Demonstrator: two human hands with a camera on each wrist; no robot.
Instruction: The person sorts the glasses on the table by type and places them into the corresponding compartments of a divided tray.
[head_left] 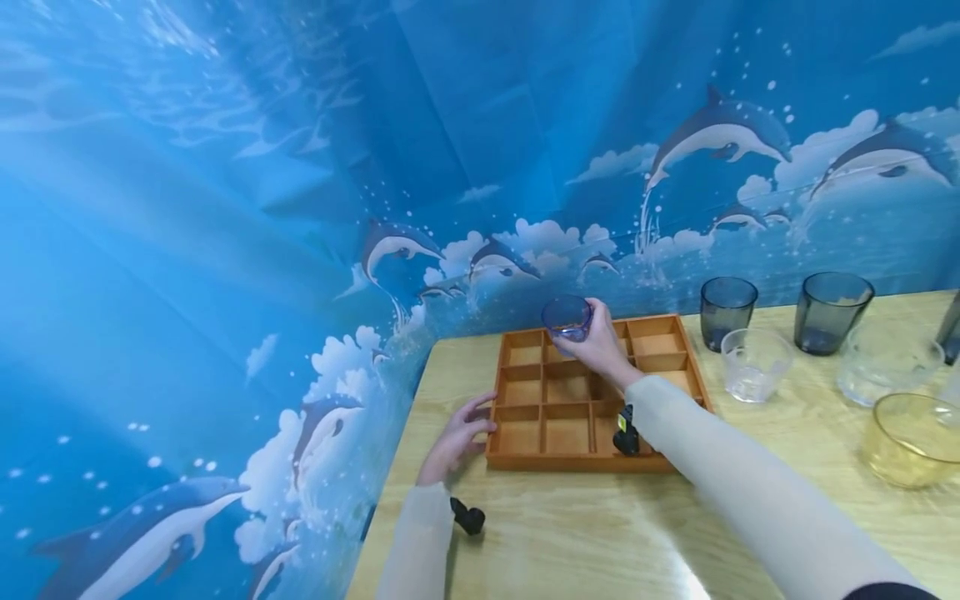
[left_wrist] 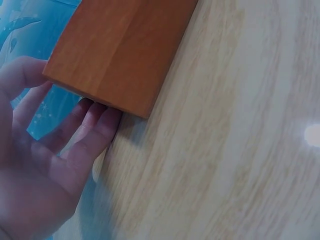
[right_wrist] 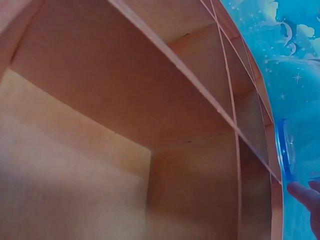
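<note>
So I've got the right hand (head_left: pixel 600 343) pinching a blue-tinted glass (head_left: pixel 566 317), mouth up and long axis roughly upright, over the back edge of the wooden box (head_left: pixel 585 463), while the left hand (head_left: pixel 456 437), well apart from it, has loosely spread fingers against the box's left side. The box lies flat, compartments up, long sides running left-right on a pale wood-grain surface (head_left: pixel 540 533) backed by a blue dolphin backdrop (head_left: pixel 465 125). The right wrist's yellowish label (head_left: pixel 622 422) is too tiny for me to read.
</note>
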